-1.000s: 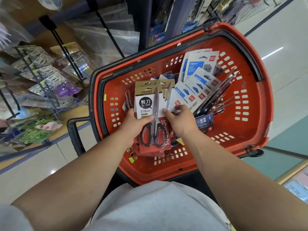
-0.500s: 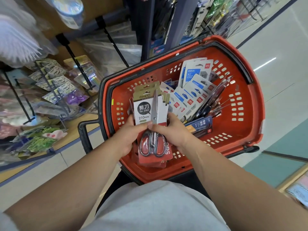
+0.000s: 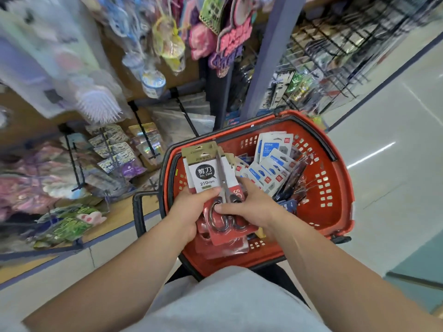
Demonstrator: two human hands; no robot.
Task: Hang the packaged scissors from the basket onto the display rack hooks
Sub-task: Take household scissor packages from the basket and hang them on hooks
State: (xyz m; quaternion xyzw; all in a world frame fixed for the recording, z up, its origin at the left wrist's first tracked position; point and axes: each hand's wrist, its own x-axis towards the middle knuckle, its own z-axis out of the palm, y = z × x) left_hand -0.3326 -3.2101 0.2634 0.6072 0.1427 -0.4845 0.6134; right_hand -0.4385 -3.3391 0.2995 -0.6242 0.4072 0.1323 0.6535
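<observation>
A stack of packaged scissors (image 3: 206, 173), on white, gold and red cards marked 210mm, is held above the red basket (image 3: 335, 195). My left hand (image 3: 191, 212) grips the stack's left edge, thumb across the front. My right hand (image 3: 249, 207) holds the right side, thumb over the scissor handles. More packaged scissors on blue and white cards (image 3: 273, 161) lie in the basket, along with dark loose packs (image 3: 292, 180). Black display rack hooks (image 3: 143, 133) stick out of the wooden shelf wall at the left.
Several hooks at the left carry packs of stickers, clear bags and toys (image 3: 115, 149). A black wire rack (image 3: 323, 56) with goods stands behind the basket at the right. The basket's black frame (image 3: 137, 212) juts out at its left. Pale floor spreads to the right.
Both hands have lifted the scissor stack higher out of the basket. The view has tilted up, so more of the shelf wall and hanging goods shows.
</observation>
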